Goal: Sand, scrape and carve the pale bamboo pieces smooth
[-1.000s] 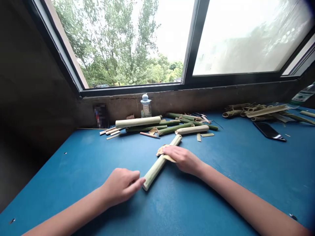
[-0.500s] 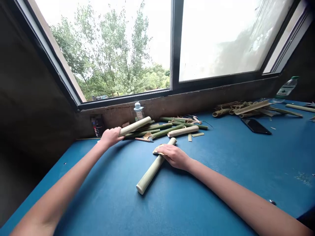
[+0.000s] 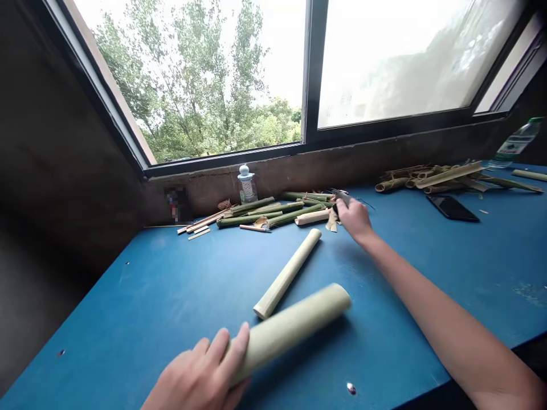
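Note:
My left hand [image 3: 205, 370] is wrapped round one end of a pale bamboo piece [image 3: 294, 327], raised over the near part of the blue table [image 3: 171, 296]. Just beyond it, a second pale bamboo piece [image 3: 288, 273] lies slantwise on the tabletop. My right hand [image 3: 352, 218] is closed on a dark tool [image 3: 341, 197] at the right end of a pile of green bamboo sticks [image 3: 260, 216]. What kind of tool it is cannot be made out. A pale scrap [image 3: 332, 222] is beside that hand.
Split bamboo pieces [image 3: 431, 177] are heaped at the back right, near a black phone [image 3: 453, 208] and a clear bottle [image 3: 515, 142]. By the window wall stands a small jar [image 3: 247, 185]. A pencil [image 3: 255, 228] lies before the green sticks.
My left hand has come back toward me with its bamboo piece. My right hand has left the other bamboo piece and the scrap it held, moved back and right, and taken hold of the dark tool.

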Motion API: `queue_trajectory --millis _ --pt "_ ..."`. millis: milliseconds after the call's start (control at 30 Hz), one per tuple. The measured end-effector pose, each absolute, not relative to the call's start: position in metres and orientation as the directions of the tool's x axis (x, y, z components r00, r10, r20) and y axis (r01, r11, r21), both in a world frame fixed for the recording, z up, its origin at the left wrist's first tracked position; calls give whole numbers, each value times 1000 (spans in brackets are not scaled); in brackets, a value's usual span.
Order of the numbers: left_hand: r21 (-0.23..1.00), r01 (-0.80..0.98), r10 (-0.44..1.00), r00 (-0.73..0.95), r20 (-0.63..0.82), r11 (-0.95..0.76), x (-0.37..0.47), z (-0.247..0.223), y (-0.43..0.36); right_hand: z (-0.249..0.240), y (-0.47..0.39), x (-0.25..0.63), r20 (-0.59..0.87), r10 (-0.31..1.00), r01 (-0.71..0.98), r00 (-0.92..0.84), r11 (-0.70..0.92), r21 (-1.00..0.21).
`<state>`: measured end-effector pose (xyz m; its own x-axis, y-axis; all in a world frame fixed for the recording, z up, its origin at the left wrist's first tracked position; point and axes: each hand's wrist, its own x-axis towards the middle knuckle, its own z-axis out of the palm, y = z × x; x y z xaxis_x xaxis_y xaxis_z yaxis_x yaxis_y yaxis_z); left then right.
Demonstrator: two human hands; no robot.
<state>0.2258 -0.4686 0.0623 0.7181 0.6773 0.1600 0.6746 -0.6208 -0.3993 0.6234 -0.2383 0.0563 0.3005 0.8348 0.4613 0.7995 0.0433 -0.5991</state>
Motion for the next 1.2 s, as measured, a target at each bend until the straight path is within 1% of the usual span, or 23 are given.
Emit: queue_trajectory --millis 67,133,233,300,400,467,533,600,667,700,767,833,867,900,933,967,1000,1033,1067,1100,1133,1200 --pt "-416 751 798 596 90 -513 233 62 -452 53 -247 610 435 868 859 239 20 -512" --pt "-384 819 887 462 1 -427 238 65 -432 52 -254 597 412 891 902 190 8 -433" --pt "-306 883 934 349 -76 -355 241 70 -405 48 -260 580 381 913 933 145 2 -360" --pt "-293 898 944 323 -69 -329 240 70 -392 45 -262 571 358 927 941 109 20 -338" --pt "-321 900 953 303 -24 -295 233 69 -384 40 -266 557 336 941 937 40 82 -339" --pt "-326 886 936 353 14 -329 226 67 -388 38 -270 547 328 945 921 -6 134 -367" --pt "-314 837 865 495 87 -447 219 65 -399 37 -274 537 310 948 887 -69 201 -417" --pt "-326 746 731 654 192 -581 214 61 -411 36 -279 526 285 947 834 -145 272 -479" --pt "-362 672 614 740 276 -646 210 54 -419 34 -283 518 273 940 781 -203 324 -533" --pt "-374 654 577 757 307 -658 209 50 -420 34 -284 516 275 936 761 -222 342 -551" --pt "-359 651 544 758 360 -669 206 43 -416 34 -285 519 299 925 737 -233 369 -567" --pt "-322 658 529 746 405 -681 203 36 -408 38 -282 532 355 916 736 -186 369 -568" --pt "-303 660 528 740 416 -687 201 34 -404 40 -279 540 410 903 747 -129 361 -558" --pt "-291 658 521 739 427 -694 200 32 -400 42 -276 548 495 865 769 -76 368 -523" --pt "-288 652 508 741 438 -702 200 31 -397 44 -273 555 603 797 797 -44 392 -459" --pt "-288 638 485 748 454 -715 199 31 -396 45 -271 558 715 698 824 -46 432 -368" --pt "-285 613 447 758 475 -737 199 31 -395 45 -270 558 808 583 837 -89 484 -257" --pt "-282 574 391 771 502 -769 199 32 -395 44 -270 554 862 480 828 -164 542 -145" --pt "-281 523 331 788 519 -805 199 34 -396 42 -271 546 873 415 794 -257 605 -54" --pt "-278 468 279 808 519 -839 199 35 -398 39 -274 536 845 402 744 -352 669 -8" --pt "-274 417 238 829 507 -867 200 37 -400 35 -277 524 790 418 686 -449 728 5" --pt "-264 355 196 854 482 -897 200 40 -403 27 -282 507 627 481 587 -613 808 -45"
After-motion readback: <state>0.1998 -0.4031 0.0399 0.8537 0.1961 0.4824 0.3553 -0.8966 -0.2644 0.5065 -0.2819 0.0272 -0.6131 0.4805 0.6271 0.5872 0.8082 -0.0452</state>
